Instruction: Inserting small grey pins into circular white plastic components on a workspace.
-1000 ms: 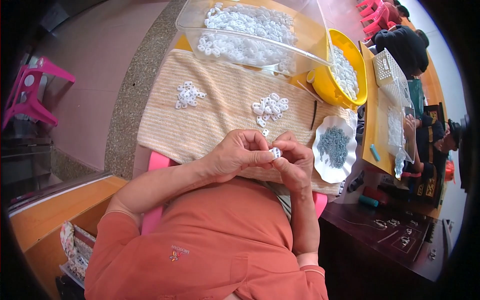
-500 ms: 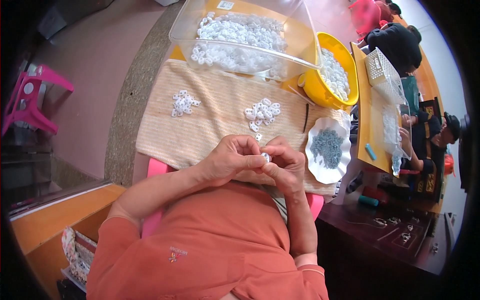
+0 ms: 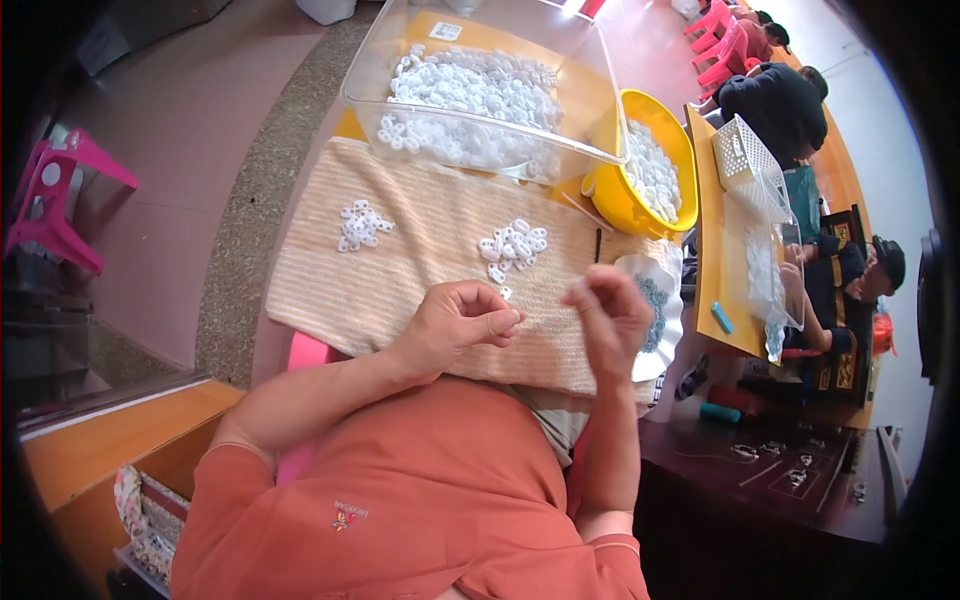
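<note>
My left hand (image 3: pixel 462 320) is over the front of the striped cloth, thumb and fingertips pinched together. Whatever sits in that pinch is hidden or too small to name. To its right my right hand (image 3: pixel 612 315) is lifted and smeared by motion, covering part of a white wavy-edged dish (image 3: pixel 668 345) of small grey-blue pieces (image 3: pixel 655 305). Just beyond the left hand lies a loose pile of white plastic parts with holes (image 3: pixel 515 243), one stray part (image 3: pixel 505 293) close to the fingers. A second pile of white parts (image 3: pixel 362 226) rests farther left.
A clear plastic bin (image 3: pixel 480 167) of white parts stands at the back, beside a yellow bucket (image 3: pixel 612 200) of similar parts. A thin black stick (image 3: pixel 598 246) lies on the cloth (image 3: pixel 330 285). Other people (image 3: pixel 775 105) sit along a table at right. A pink stool (image 3: pixel 62 205) stands left.
My hands were together around a small white plastic part; now they are apart. The right hand has moved right, to the dish; the left stays pinched, and the white part no longer shows.
</note>
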